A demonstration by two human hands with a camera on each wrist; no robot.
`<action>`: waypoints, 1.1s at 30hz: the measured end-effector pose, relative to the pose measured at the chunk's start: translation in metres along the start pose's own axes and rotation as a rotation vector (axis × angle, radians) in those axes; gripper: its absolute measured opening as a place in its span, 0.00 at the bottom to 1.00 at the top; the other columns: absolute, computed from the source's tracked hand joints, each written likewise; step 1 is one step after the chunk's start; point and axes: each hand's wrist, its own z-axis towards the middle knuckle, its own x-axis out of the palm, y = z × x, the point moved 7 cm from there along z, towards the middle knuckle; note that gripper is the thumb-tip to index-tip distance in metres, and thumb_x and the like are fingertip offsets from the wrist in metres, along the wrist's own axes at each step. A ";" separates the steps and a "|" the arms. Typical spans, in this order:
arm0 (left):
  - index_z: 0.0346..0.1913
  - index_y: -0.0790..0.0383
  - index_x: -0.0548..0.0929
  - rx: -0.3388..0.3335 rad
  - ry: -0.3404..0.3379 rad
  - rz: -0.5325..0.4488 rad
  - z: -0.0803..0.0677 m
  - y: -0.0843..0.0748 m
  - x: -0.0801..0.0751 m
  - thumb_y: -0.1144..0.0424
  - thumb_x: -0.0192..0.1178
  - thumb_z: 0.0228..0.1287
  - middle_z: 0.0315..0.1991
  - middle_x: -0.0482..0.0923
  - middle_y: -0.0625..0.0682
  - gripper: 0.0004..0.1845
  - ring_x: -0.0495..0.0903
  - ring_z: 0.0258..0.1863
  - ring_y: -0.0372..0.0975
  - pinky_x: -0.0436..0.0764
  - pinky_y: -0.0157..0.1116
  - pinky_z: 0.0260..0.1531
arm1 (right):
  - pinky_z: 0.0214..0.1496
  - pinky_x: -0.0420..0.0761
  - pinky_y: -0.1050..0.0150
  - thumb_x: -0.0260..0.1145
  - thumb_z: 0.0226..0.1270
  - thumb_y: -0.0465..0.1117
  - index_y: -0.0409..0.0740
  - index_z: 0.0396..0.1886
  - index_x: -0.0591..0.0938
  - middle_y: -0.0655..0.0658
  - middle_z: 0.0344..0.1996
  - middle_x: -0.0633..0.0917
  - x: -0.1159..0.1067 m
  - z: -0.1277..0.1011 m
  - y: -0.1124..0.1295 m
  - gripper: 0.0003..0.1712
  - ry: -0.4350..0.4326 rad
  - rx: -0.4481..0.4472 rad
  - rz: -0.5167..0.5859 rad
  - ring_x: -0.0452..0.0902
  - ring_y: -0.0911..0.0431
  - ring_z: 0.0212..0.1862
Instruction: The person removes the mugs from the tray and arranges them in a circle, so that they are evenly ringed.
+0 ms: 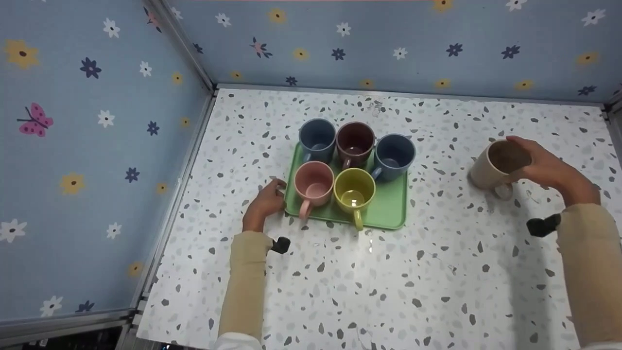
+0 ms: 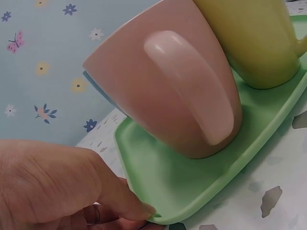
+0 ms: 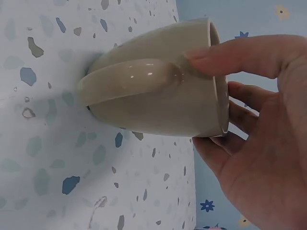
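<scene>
Gripped only near its rim by the right hand (image 1: 551, 167), the three-o'clock beige mug (image 1: 485, 171) could slip; the left hand (image 1: 266, 200) pinches the green tray (image 1: 392, 204) at eight o'clock.

A white, grey-flecked tabletop (image 1: 437, 277) meets a blue back wall (image 1: 374, 36) printed with flowers (image 1: 277, 15). The matching left wall (image 1: 146, 204) bears a pink butterfly (image 1: 36, 120), and a metal post (image 1: 182, 44) lines their corner. Lower left lies what seems a dark gap (image 1: 82, 339), too dim to read.

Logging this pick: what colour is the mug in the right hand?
The mug is plain beige; the right wrist view shows it best.
</scene>
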 end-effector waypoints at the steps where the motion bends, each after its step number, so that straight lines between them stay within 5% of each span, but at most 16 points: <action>1: 0.60 0.62 0.69 0.005 0.003 0.004 0.000 -0.001 0.000 0.71 0.50 0.55 0.37 0.72 0.55 0.26 0.71 0.34 0.44 0.70 0.37 0.37 | 0.64 0.46 0.28 0.69 0.57 0.36 0.40 0.76 0.44 0.29 0.73 0.46 0.000 -0.001 0.000 0.55 0.005 0.000 -0.008 0.37 0.31 0.73; 11: 0.59 0.63 0.69 0.014 0.007 0.029 0.000 -0.003 -0.001 0.69 0.53 0.55 0.34 0.71 0.53 0.25 0.70 0.32 0.42 0.68 0.35 0.34 | 0.64 0.46 0.29 0.65 0.48 0.25 0.40 0.76 0.39 0.27 0.73 0.42 0.004 -0.004 0.004 0.61 0.024 0.047 -0.045 0.39 0.29 0.71; 21: 0.58 0.64 0.69 0.023 -0.025 0.076 0.001 -0.006 -0.001 0.71 0.47 0.55 0.33 0.69 0.55 0.24 0.70 0.34 0.45 0.69 0.38 0.37 | 0.63 0.44 0.27 0.64 0.51 0.31 0.39 0.75 0.32 0.24 0.72 0.34 0.008 -0.001 0.009 0.62 0.049 0.086 -0.160 0.32 0.26 0.71; 26: 0.59 0.64 0.68 0.010 -0.023 0.097 0.000 -0.007 -0.001 0.71 0.45 0.56 0.36 0.71 0.57 0.24 0.71 0.36 0.46 0.70 0.40 0.40 | 0.63 0.44 0.27 0.62 0.49 0.30 0.37 0.74 0.32 0.23 0.71 0.33 0.007 -0.001 0.015 0.61 0.032 0.091 -0.223 0.29 0.25 0.70; 33: 0.61 0.63 0.67 -0.013 -0.012 0.082 0.000 -0.007 0.002 0.68 0.40 0.64 0.51 0.74 0.63 0.22 0.72 0.45 0.49 0.70 0.44 0.50 | 0.62 0.44 0.26 0.57 0.60 0.33 0.44 0.76 0.34 0.29 0.73 0.31 0.004 -0.005 0.038 0.53 -0.089 0.018 -0.153 0.26 0.30 0.72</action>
